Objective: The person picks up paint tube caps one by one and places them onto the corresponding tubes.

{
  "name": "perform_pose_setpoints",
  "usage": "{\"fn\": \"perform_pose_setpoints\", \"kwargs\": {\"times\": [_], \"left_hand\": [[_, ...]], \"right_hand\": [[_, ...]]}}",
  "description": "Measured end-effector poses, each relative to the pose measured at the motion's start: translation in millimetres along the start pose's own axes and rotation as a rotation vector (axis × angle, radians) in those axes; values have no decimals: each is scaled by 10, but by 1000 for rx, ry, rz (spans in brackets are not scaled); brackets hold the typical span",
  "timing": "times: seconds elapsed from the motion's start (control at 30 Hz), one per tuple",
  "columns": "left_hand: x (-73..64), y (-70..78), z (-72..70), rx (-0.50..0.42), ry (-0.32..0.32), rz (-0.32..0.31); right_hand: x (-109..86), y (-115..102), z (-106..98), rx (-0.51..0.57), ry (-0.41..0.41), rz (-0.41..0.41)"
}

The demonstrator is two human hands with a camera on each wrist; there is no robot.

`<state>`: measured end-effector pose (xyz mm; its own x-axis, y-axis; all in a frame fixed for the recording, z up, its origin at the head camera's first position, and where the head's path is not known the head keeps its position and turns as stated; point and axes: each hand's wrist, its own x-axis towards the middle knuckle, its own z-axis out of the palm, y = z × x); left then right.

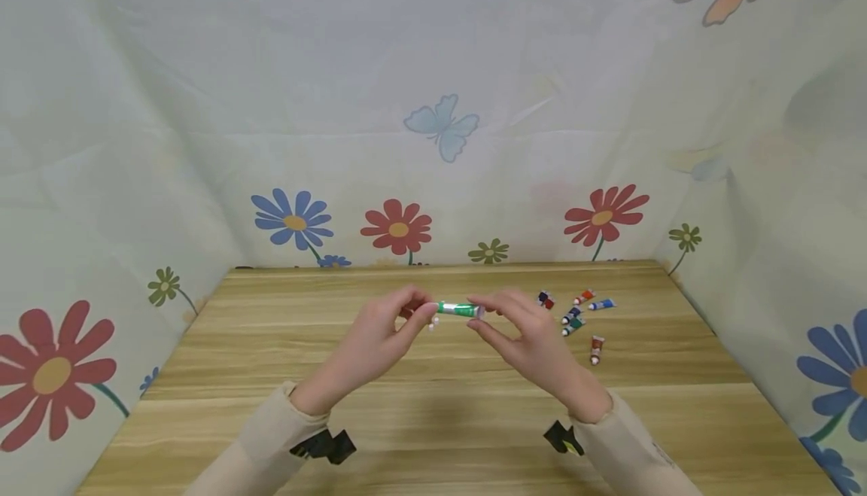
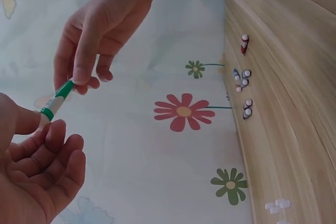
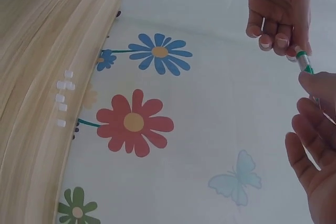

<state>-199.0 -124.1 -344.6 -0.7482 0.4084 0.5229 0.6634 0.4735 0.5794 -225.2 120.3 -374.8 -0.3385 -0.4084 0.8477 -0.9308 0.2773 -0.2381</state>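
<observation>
Held up above the wood-grain table (image 1: pixel 440 436), between both hands: a green-and-white paint tube (image 1: pixel 458 309), lying almost level in the head view, with a slight dip toward the right. Pinched at its left end by the thumb and fingers of the left hand (image 1: pixel 379 334), around a pale tip beside a green collar, mostly covered by the fingertips; impossible to tell whether a cap or a bare nozzle. Gripped at the opposite, flat end by the thumb and forefinger of the right hand (image 1: pixel 531 338). In the left wrist view, remaining left fingers loosely bent, close to one another; in the right wrist view, remaining right fingers held a little apart, away from the tube.

On the table, just below the left fingertips in the head view, a loose group of small white cap-like pieces (image 3: pixel 60 98), six countable from the right wrist. Well to the right, more paint tubes in a scatter: orange-red (image 1: pixel 585 297), bright blue (image 1: pixel 602 305), navy (image 1: pixel 572 314) next to dark green (image 1: pixel 574 326), plus a dark pair (image 1: pixel 545 299) close together. Nearer the person and apart from these, a brown tube (image 1: pixel 597 349) with its white end pointing toward the person. Behind, a pale fabric backdrop (image 1: pixel 325 104) printed with flowers and butterflies.
</observation>
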Motion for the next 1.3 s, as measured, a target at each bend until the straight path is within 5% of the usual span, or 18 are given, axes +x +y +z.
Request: {"fn": "perform_pose_setpoints", "kwargs": {"times": [0.3, 1.3], "left_hand": [[8, -8, 14, -31, -30, -36], [-50, -33, 76, 37, -56, -54]], "right_hand": [[-2, 10, -7, -170, -42, -98], [-71, 52, -22, -123, -158, 0]]}}
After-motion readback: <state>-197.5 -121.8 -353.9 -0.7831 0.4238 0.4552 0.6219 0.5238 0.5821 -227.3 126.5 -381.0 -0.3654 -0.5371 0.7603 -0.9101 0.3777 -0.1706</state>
